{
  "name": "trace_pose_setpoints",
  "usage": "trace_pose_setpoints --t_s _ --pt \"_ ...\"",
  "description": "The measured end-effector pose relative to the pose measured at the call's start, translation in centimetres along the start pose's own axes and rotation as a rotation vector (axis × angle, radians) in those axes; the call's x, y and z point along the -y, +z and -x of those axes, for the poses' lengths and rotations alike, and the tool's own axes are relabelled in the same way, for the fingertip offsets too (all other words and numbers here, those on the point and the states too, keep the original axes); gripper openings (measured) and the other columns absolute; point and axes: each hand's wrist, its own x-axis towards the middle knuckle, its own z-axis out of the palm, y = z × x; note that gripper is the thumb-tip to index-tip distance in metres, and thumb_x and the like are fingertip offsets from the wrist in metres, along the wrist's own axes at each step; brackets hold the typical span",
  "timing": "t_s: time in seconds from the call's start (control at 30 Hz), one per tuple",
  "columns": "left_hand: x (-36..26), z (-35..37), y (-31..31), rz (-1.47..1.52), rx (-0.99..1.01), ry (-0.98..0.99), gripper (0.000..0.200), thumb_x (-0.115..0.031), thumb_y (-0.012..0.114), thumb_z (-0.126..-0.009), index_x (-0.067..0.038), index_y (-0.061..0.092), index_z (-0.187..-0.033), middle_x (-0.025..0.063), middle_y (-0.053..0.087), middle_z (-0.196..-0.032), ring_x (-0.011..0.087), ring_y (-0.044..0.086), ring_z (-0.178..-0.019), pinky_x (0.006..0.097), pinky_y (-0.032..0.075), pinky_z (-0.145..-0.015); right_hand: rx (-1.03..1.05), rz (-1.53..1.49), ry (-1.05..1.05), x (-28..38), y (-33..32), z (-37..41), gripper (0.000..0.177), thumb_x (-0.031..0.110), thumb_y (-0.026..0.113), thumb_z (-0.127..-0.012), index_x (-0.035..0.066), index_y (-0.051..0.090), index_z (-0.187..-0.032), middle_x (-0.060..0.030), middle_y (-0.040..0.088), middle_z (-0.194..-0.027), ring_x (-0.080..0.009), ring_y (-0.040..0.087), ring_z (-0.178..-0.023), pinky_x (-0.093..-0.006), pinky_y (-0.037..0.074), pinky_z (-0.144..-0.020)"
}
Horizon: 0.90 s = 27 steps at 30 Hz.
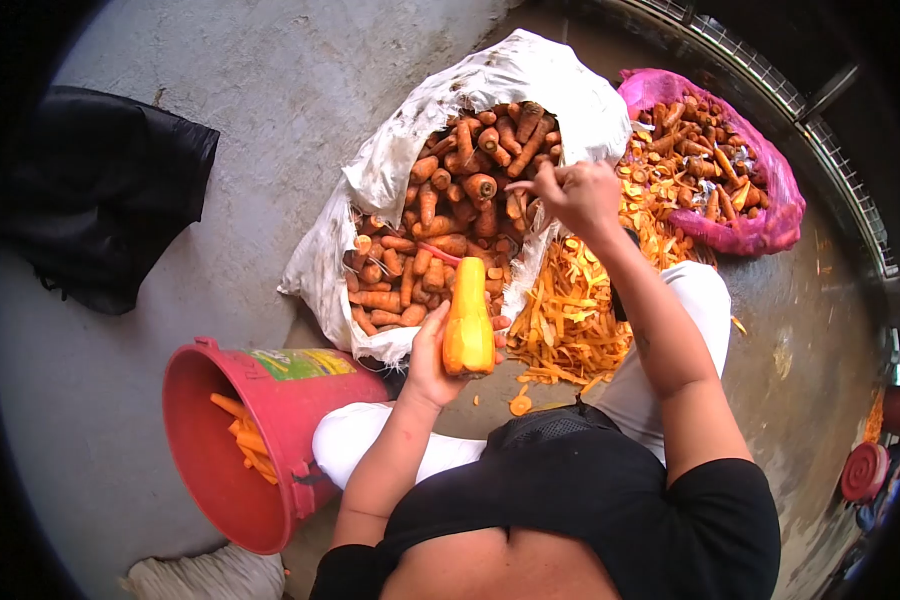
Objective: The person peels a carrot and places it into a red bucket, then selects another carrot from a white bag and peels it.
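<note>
My left hand (431, 360) is wrapped round a thick peeled carrot (469, 325), bright yellow-orange, held upright with its wider end down. Past its tip, a thin red strip (437, 254) lies over the carrots in the sack. My right hand (582, 200) is up by the right edge of the white sack (320, 240), with its fingers curled in. What those fingers hold, if anything, I cannot make out. Many unpeeled carrots (450, 190) fill the open sack. Orange peelings (570, 320) are heaped on the floor below my right forearm.
A tilted red bucket (205, 440) at the left holds several peeled carrots (247, 437). A pink mesh sack (785, 195) of carrot ends and scraps stands at the upper right. Black cloth (110, 190) lies at the far left. A metal grate (760, 75) runs along the upper right.
</note>
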Motion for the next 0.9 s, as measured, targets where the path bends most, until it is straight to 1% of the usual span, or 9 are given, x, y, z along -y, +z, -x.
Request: trace_pose_setpoints --t_s 0.07,0.1,0.13,0.27,0.5,0.7,0.8,0.83,0.9 --pt "-0.1 -0.2 -0.4 -0.011 -0.040 0.020 0.054 -0.044 0.038 -0.097 -0.004 0.044 -0.131 0.0192 0.061 -0.102 0.0318 0.065 -0.084 0.0444 0.057 -0.068 0.166 -0.316 0.103 2.0 0.5 1.1 0.039 0.027 0.057 -0.089 0.014 0.068 -0.054 0.0010 0.051 -0.038 -0.0119 0.046 -0.035 -0.0321 0.037 -0.043" --pt "-0.2 -0.5 -1.1 -0.015 -0.048 0.024 0.053 -0.044 0.040 -0.096 -0.004 0.046 -0.129 0.0188 0.062 -0.102 0.0323 0.065 -0.084 0.0450 0.057 -0.069 0.104 -0.359 -0.104 2.8 0.6 1.8 0.039 0.025 0.058 -0.088 0.012 0.067 -0.053 -0.0002 0.051 -0.039 -0.0117 0.045 -0.035 -0.0311 0.035 -0.039" --pt "-0.2 -0.5 -1.5 -0.018 -0.056 0.025 0.052 -0.044 0.041 -0.096 -0.004 0.048 -0.126 0.0184 0.062 -0.102 0.0328 0.065 -0.085 0.0457 0.057 -0.070 0.195 -0.456 -0.154 4.1 0.1 2.3 0.040 0.026 0.057 -0.088 0.011 0.064 -0.051 -0.0018 0.051 -0.040 -0.0125 0.046 -0.038 -0.0315 0.037 -0.044" --pt "0.1 -0.2 -1.5 -0.024 -0.044 0.080 0.047 -0.045 0.045 -0.094 -0.006 0.052 -0.119 0.0130 0.064 -0.100 0.0297 0.066 -0.083 0.0451 0.057 -0.068 0.166 -0.568 -0.411 6.8 0.3 4.5 0.036 0.022 0.061 -0.083 0.009 0.059 -0.049 -0.0040 0.049 -0.044 -0.0183 0.047 -0.045 -0.0338 0.036 -0.054" --pt "0.6 -0.3 0.0 -0.087 -0.168 0.095 0.047 -0.050 0.040 -0.096 -0.009 0.053 -0.118 0.0074 0.064 -0.101 0.0222 0.065 -0.090 0.0397 0.056 -0.070 0.223 -0.406 -0.629 8.3 -0.1 6.3 0.035 0.018 0.063 -0.076 0.012 0.051 -0.044 0.0000 0.050 -0.045 -0.0191 0.047 -0.047 -0.0333 0.034 -0.053" --pt "0.9 -0.9 -1.1 -0.095 -0.118 0.119 0.043 -0.045 0.041 -0.097 -0.008 0.053 -0.116 0.0072 0.064 -0.099 0.0215 0.065 -0.088 0.0387 0.057 -0.068 0.173 -0.448 -0.627 7.6 1.4 6.0 0.034 0.018 0.063 -0.074 0.012 0.051 -0.042 0.0000 0.050 -0.044 -0.0188 0.047 -0.045 -0.0335 0.035 -0.051" --pt "0.6 -1.3 -0.5 -0.099 -0.274 0.162 0.040 -0.043 0.042 -0.097 -0.008 0.053 -0.115 0.0080 0.065 -0.096 0.0218 0.066 -0.079 0.0376 0.057 -0.063 0.159 -0.395 -0.575 6.6 2.6 5.4 0.033 0.021 0.062 -0.075 0.012 0.056 -0.043 -0.0009 0.050 -0.042 -0.0183 0.046 -0.041 -0.0329 0.038 -0.051" --pt "0.6 -0.7 -0.9 -0.291 -0.147 0.193 0.041 -0.043 0.041 -0.098 -0.008 0.053 -0.115 0.0112 0.065 -0.092 0.0236 0.067 -0.071 0.0358 0.056 -0.061 0.094 -0.342 -0.497 5.7 2.9 4.6 0.034 0.023 0.061 -0.076 0.013 0.060 -0.044 -0.0021 0.049 -0.040 -0.0181 0.045 -0.038 -0.0335 0.042 -0.051" --pt "1.2 0.0 -1.0 -0.300 -0.070 0.059 0.045 -0.044 0.038 -0.099 -0.007 0.052 -0.117 0.0162 0.064 -0.089 0.0260 0.066 -0.069 0.0343 0.055 -0.061 0.048 -0.083 -0.382 2.8 2.9 2.1 0.038 0.029 0.058 -0.081 0.013 0.064 -0.047 -0.0048 0.053 -0.042 -0.0208 0.052 -0.041 -0.0370 0.046 -0.059"
